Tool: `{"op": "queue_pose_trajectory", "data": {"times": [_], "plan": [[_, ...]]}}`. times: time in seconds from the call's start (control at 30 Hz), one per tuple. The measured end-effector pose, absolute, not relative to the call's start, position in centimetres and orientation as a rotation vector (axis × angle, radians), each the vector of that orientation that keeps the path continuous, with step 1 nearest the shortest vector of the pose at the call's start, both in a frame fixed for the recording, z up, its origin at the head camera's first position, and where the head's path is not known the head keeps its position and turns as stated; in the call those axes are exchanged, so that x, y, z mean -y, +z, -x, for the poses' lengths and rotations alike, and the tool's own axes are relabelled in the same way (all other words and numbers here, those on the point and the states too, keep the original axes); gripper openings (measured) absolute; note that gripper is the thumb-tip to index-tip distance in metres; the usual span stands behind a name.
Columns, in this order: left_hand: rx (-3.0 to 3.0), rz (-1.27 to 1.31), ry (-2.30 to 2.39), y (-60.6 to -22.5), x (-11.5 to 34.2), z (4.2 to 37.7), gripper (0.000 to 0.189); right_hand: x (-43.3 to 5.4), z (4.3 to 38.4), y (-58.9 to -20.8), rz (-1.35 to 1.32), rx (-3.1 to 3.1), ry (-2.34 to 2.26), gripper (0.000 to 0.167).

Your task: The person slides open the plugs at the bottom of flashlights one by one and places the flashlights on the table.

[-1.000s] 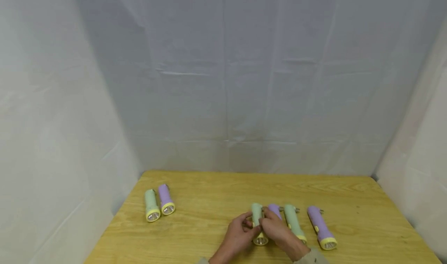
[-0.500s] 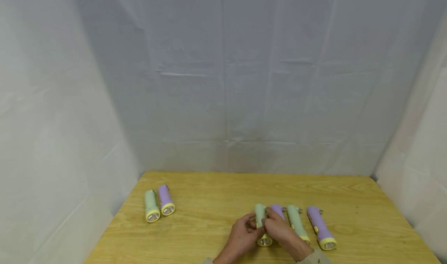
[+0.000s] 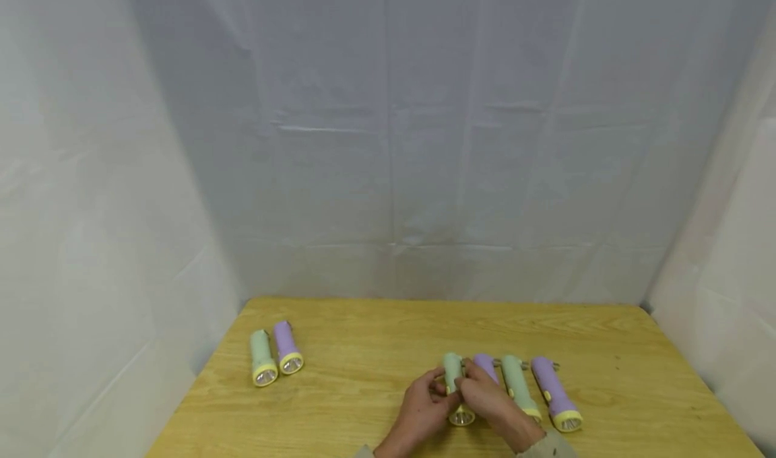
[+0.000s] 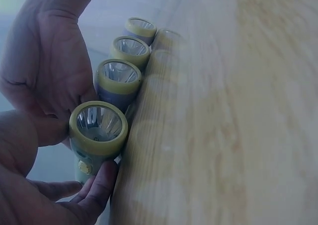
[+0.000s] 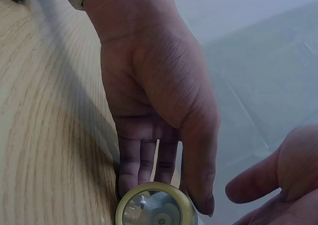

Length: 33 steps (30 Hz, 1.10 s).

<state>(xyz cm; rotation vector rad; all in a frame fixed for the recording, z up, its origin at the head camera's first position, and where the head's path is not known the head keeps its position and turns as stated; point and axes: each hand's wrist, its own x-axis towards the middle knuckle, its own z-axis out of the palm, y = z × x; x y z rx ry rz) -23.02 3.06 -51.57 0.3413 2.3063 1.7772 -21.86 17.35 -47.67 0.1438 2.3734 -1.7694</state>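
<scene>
The left hand (image 3: 421,404) and right hand (image 3: 488,397) pinch the pale-green, yellow-rimmed, cylindrical plastic-looking flashlight (image 4: 98,141) (probably light, stiff, slippery); its barrel (image 3: 452,368) seems best gripped.

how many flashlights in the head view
6. Left side: green flashlight, purple flashlight. Right side, left to right: held green flashlight, partly hidden purple flashlight behind the right hand, another green flashlight, rightmost purple flashlight.
</scene>
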Motion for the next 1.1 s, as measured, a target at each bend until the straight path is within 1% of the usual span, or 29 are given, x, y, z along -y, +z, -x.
{"op": "queue_pose_trajectory", "data": {"times": [0.3, 0.47, 0.83, 1.1], "plan": [[-2.427, -0.392, 1.746, -51.5, -1.7, 23.5, 0.056, -17.5, 22.1, -46.6, -0.156, -2.466, -1.646, 0.071], [-2.427, -0.391, 1.718, -50.6, -0.3, 24.4, 0.053, -18.0, 22.1, -45.6, -0.142, -2.471, -1.640, 0.072], [-2.590, -0.457, 1.579, -47.9, 4.1, 27.1, 0.042, -18.7, 22.0, -43.2, -0.054, -2.597, -1.611, 0.057], [-2.698, -0.426, 1.489, -46.6, 7.4, 28.4, 0.040, -18.1, 21.6, -42.5, 0.018, -2.678, -1.573, 0.050]]}}
